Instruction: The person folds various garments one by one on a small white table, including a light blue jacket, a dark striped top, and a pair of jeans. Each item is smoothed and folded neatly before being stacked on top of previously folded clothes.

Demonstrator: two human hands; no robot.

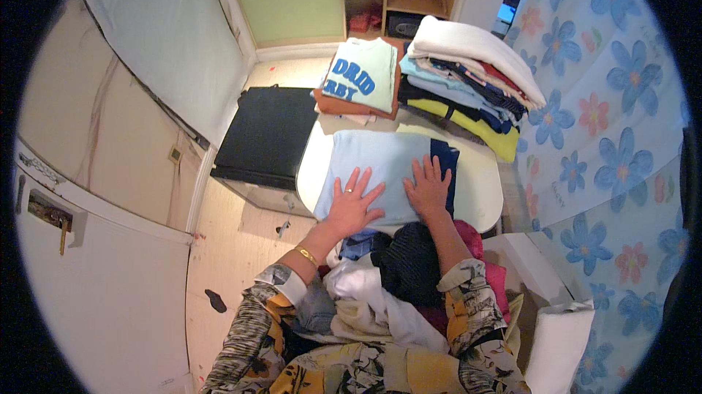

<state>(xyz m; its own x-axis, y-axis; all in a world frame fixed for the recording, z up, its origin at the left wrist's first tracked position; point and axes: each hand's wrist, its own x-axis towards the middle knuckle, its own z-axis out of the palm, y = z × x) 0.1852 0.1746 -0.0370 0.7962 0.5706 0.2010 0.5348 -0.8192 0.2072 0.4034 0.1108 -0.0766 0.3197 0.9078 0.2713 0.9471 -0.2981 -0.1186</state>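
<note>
A folded light-blue garment (378, 158) with a dark navy part along its right side lies flat on a small white table (482, 196). My left hand (354, 202) rests spread on its lower left, a ring on one finger. Toward the right side, my right hand (429, 188) presses on the cloth near the navy part, its fingers slightly apart. Neither hand grips anything. Between my forearms is a heap of loose clothes, with a black knitted piece (408, 265) and a white cloth (356, 284) on top.
Behind the garment sit a pile topped by a folded mint-green T-shirt (370, 70) and a taller stack under a white towel (466, 40). A black box-like cabinet (269, 136) adjoins the table's left. A flowered curtain (592, 163) hangs at right; a white door (109, 295) is at left.
</note>
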